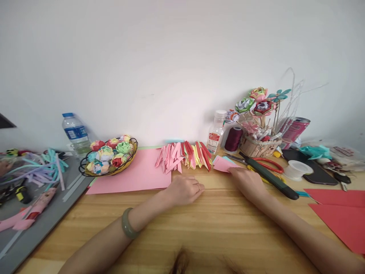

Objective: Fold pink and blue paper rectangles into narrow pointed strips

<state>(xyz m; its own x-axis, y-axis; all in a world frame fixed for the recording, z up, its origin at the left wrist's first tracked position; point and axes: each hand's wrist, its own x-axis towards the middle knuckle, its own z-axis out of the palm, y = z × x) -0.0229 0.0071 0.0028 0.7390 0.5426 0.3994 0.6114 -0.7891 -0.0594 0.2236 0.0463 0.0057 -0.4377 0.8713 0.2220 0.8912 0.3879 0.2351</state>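
Observation:
My left hand rests on the wooden table with its fingers curled in, a ring on one finger. Nothing shows sticking out of it, and its palm is hidden. Behind it lies a large pink paper sheet. Folded paper strips in pink, red and yellow stand in a row just beyond that hand. At the right end of the row, my right hand has its fingertips closed on the edge of a small stack of pink paper pieces, with a light blue piece partly showing underneath.
A basket of paper flowers and a water bottle stand left. To the right are a small bottle, a thread spool, a flower pot, a dark green-handled tool, red-handled pliers and red paper.

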